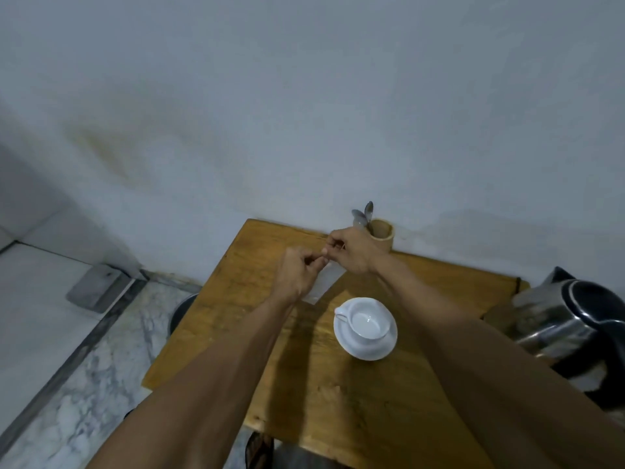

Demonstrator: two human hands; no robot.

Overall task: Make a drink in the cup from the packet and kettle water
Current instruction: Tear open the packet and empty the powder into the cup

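Note:
A white cup [368, 324] stands on a white saucer [367, 348] on the wooden table [236, 316]; the cup looks empty. Above and left of it hangs a pale packet [326, 282], pinched at its top edge by my left hand [296, 275] and my right hand [350, 250], fingertips close together. Most of the packet's top is hidden by my fingers. The steel kettle [558, 323] with a black lid sits at the table's right edge, blurred.
A wooden holder [382, 236] with spoons [363, 214] stands against the wall behind my right hand. The table's left edge drops to a marble floor [84, 384]. A dark round object [182, 309] lies below that edge.

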